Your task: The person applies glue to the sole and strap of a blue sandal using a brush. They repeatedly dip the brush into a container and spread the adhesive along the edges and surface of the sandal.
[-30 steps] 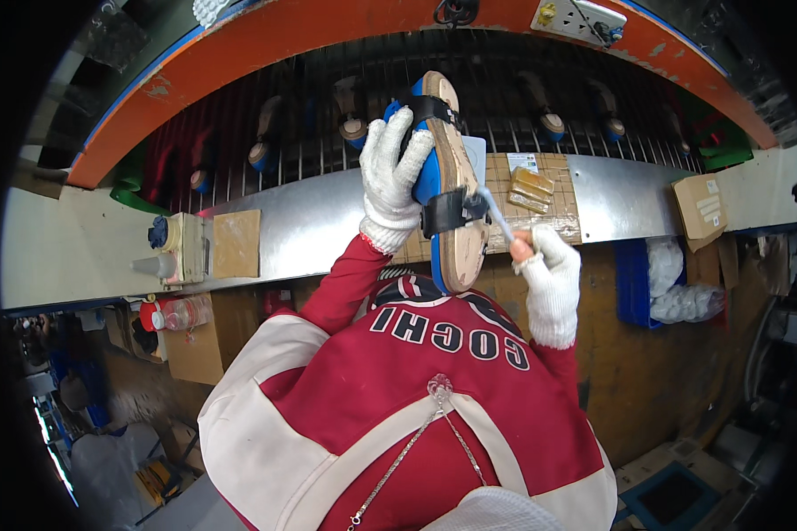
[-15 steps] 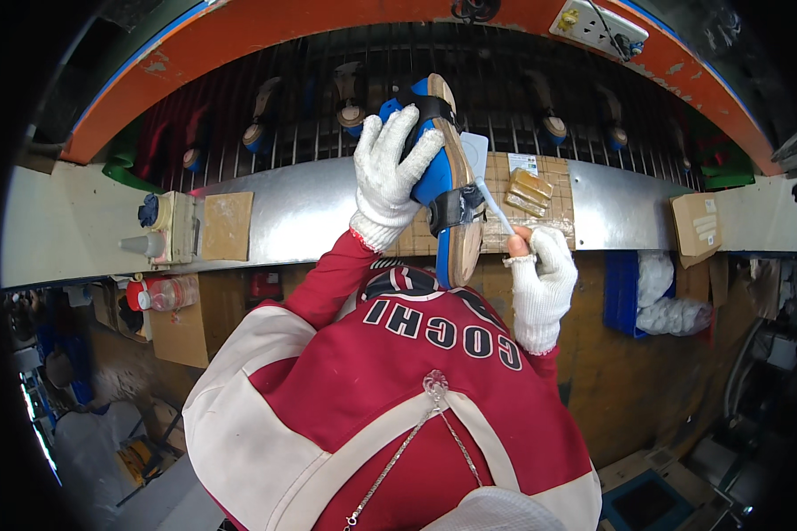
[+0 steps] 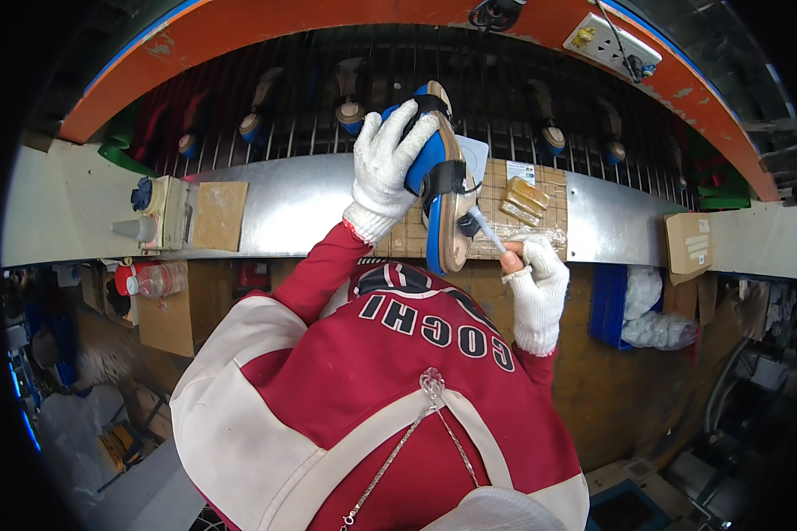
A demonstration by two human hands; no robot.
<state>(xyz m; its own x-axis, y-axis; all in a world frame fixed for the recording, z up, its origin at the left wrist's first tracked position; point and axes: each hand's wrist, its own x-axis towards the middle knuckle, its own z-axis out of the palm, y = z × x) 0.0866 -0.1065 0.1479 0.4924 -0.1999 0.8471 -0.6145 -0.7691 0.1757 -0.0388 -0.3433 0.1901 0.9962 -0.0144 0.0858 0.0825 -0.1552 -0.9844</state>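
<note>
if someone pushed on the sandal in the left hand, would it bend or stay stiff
The sandal would probably stay stiff, since a solid-looking blue form backs its sole. Its dark straps look thin, so they might flex a little. Turned sole-sideways in the left hand, it could tip if set down that way.

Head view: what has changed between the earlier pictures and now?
The white stick has moved toward the person along the sandal: its tip, earlier beside the near strap, is now below it, by a small black piece. The sandal's near end has shifted slightly up the picture. Nothing was taken or let go: the left hand still holds the sandal, the right hand the white stick.
</note>
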